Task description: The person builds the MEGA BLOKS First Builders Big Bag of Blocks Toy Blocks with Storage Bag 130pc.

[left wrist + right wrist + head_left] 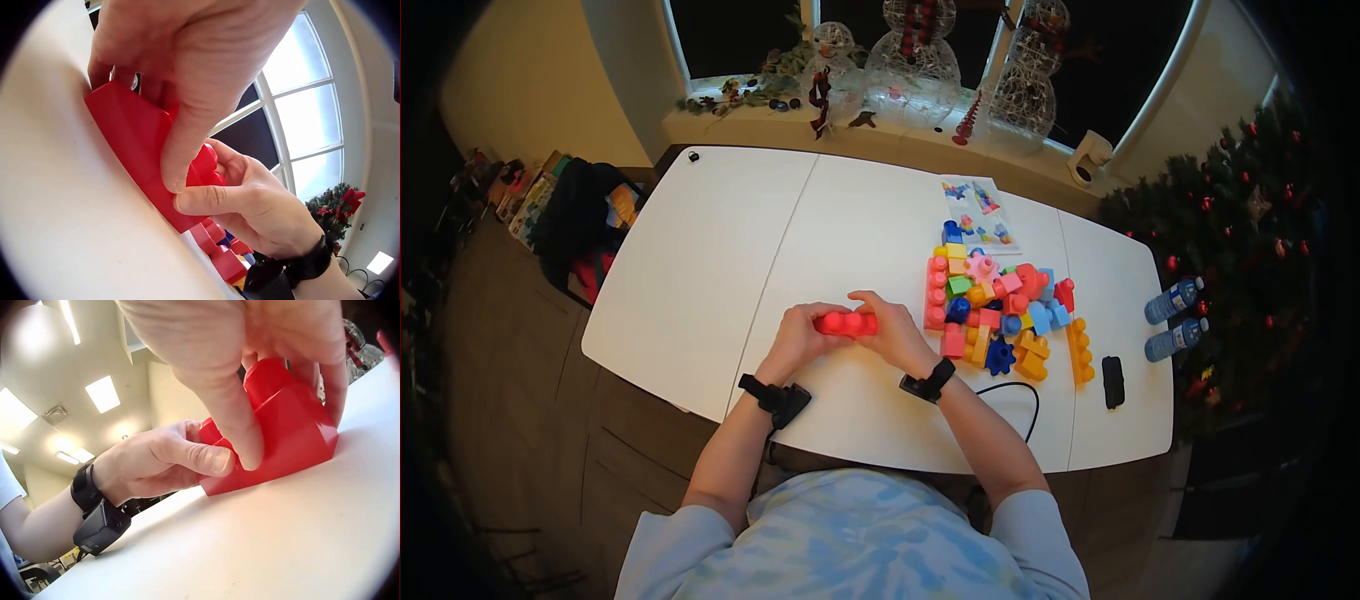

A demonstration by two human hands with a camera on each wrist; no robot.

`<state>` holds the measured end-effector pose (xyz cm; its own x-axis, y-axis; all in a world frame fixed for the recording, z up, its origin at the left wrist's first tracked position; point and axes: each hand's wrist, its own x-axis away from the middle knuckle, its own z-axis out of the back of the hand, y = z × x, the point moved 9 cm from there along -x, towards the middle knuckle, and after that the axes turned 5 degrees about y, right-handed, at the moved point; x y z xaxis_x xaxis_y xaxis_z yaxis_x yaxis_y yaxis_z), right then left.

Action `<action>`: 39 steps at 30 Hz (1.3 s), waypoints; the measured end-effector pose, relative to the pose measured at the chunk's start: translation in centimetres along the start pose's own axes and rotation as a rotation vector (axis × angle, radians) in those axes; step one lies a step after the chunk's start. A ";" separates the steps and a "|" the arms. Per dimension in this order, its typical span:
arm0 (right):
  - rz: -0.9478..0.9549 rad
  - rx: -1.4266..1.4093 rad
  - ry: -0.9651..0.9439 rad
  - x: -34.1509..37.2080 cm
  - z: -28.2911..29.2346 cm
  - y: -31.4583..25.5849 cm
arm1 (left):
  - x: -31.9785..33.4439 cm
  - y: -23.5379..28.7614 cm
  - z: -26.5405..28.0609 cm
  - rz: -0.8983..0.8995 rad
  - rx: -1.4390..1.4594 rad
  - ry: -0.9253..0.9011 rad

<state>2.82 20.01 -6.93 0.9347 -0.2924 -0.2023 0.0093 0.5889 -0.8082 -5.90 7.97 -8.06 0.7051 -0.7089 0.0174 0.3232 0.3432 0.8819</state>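
Note:
Red toy block with rounded studs lies on the white table between both hands. The left hand grips its left part; in the left wrist view that hand has its thumb along the side of the red block. From the other end the right hand holds it, thumb close to the left thumb. In the right wrist view the right hand's thumb presses the red block's face, and its fingers reach behind, partly hidden.
Right of the hands lies a pile of coloured blocks, with a picture sheet behind it. A yellow block, a black case and two water bottles are farther right. A black cable curves near the front edge.

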 end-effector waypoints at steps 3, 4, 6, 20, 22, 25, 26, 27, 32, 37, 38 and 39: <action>-0.023 -0.022 -0.002 -0.1 -0.5 0.5 | -0.2 -0.3 0.0 0.007 -0.006 0.014; -0.025 -0.020 -0.002 -0.1 -0.5 0.5 | -0.1 -0.2 0.1 0.016 0.013 0.016; -0.071 -0.050 -0.069 -0.1 -0.9 1.0 | 0.0 -0.1 0.1 0.029 0.006 0.006; -0.264 0.379 0.690 9.7 33.2 2.1 | 0.1 0.4 0.0 -0.011 0.084 0.024; -0.350 0.582 0.626 11.4 34.0 5.4 | 0.1 0.8 0.1 -0.011 0.069 0.013; -0.531 0.737 0.443 13.0 32.9 9.7 | 0.2 0.5 0.4 -0.040 0.042 -0.002; -0.555 0.686 0.434 13.3 32.6 11.0 | 0.2 0.6 0.4 -0.046 0.041 -0.005; -0.552 0.683 0.433 13.1 32.6 12.0 | 0.2 0.7 0.3 -0.053 0.043 -0.009; -0.526 0.718 0.596 11.7 33.8 15.2 | 0.4 1.0 0.5 -0.015 0.070 -0.042; -0.652 0.741 0.529 10.2 33.0 17.5 | 0.3 0.3 0.7 0.001 0.065 -0.060; -0.701 0.758 0.488 10.2 33.0 18.2 | 0.3 0.2 0.7 0.012 0.072 -0.070; -0.695 0.751 0.484 10.0 33.2 18.4 | 0.3 0.2 0.5 0.024 0.080 -0.082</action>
<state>24.14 52.93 -5.52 0.4091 -0.8977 -0.1638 0.8368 0.4407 -0.3250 -5.95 7.55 -7.65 0.6567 -0.7505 0.0743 0.2536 0.3125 0.9155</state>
